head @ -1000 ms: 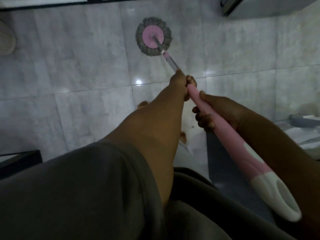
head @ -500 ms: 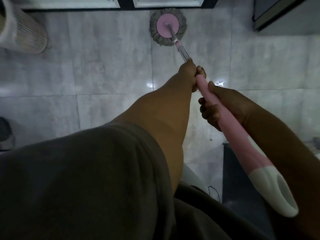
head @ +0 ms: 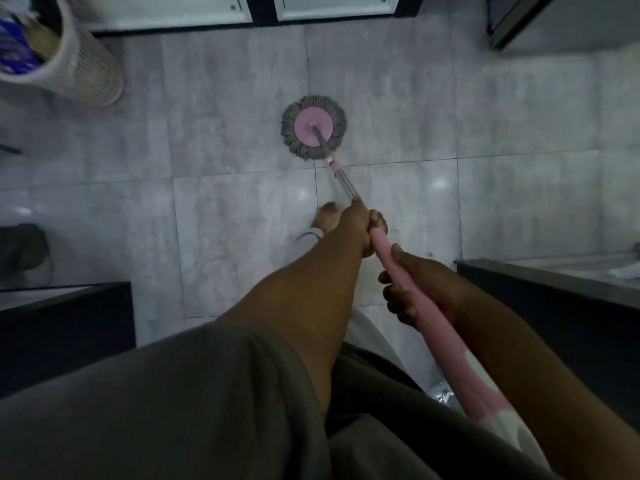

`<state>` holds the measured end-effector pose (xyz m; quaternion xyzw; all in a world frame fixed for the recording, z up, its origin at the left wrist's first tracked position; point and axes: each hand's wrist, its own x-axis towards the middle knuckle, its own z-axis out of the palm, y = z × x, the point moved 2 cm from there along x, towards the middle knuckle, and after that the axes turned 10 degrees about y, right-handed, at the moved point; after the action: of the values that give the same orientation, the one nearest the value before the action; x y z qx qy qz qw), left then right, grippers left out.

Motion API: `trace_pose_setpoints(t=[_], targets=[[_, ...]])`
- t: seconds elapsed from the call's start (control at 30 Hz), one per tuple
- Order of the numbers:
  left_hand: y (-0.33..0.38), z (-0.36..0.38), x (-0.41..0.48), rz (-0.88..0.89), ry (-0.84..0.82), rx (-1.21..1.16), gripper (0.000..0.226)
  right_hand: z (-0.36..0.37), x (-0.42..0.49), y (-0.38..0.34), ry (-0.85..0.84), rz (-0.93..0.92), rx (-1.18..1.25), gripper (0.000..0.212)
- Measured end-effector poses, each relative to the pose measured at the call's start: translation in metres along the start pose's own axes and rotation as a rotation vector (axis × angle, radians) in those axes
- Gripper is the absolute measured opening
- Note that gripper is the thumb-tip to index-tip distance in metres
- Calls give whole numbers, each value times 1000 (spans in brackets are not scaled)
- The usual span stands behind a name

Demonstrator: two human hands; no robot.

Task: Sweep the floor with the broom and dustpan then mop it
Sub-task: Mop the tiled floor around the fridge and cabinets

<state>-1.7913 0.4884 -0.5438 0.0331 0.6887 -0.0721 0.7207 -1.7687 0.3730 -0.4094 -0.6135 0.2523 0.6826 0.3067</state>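
1 mop [head: 343, 181]; left hand [head: 360, 228] clamped on handle [head: 441, 341], right hand [head: 414, 289] clamped just behind; head [head: 313, 128] flat on floor [head: 225, 220]; basket [head: 86, 71] far left.

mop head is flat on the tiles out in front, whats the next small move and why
Probably a short pull back toward the body, stopping before the bare foot. The left hand and right hand both hold the handle, the left arm looks nearly straight, and the mop head lies flat on the floor.
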Motion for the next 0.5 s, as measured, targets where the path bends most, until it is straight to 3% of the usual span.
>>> trace_pose_setpoints(t=[0.27, 0.5], targets=[[2, -29, -6, -40, -11, -73, 48, 24, -4, 8, 40, 23, -51, 53], [111, -15, 6, -27, -42, -95, 48, 77, 24, -81, 52, 18, -47, 51]])
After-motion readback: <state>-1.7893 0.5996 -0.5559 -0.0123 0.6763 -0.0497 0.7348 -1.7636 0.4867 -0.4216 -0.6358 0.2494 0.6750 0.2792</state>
